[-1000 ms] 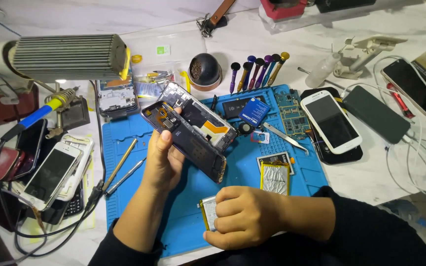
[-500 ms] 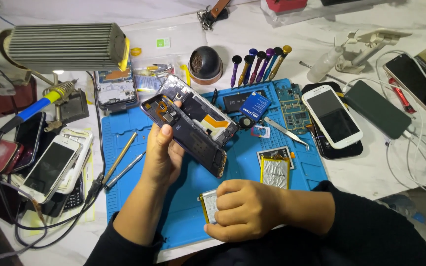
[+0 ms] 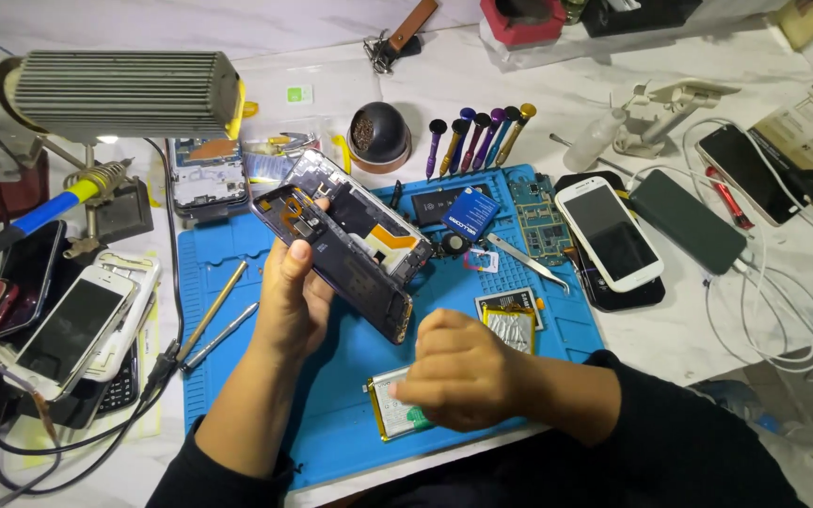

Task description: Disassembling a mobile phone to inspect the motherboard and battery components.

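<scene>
My left hand (image 3: 292, 292) holds an opened dark phone frame (image 3: 331, 259) tilted above the blue work mat (image 3: 237, 273); its bare insides face up. A second opened phone body (image 3: 359, 216) lies just behind it. My right hand (image 3: 463, 372) rests low on the mat with its fingers closed on a flat silver battery (image 3: 390, 414). Another battery (image 3: 510, 320) lies on the mat just right of that hand.
Several screwdrivers (image 3: 477, 136) stand behind the mat beside a dark dome holder (image 3: 378, 136). A white phone (image 3: 609, 230), tweezers (image 3: 524, 261) and a circuit board (image 3: 538, 221) sit right. Stacked phones (image 3: 72, 329), a soldering iron (image 3: 49, 207) and cables lie left. A ribbed lamp head (image 3: 124, 94) hangs top left.
My left hand lifted the phone frame slightly and the view shifted a little. My right hand stays on the battery at the mat's front edge.
</scene>
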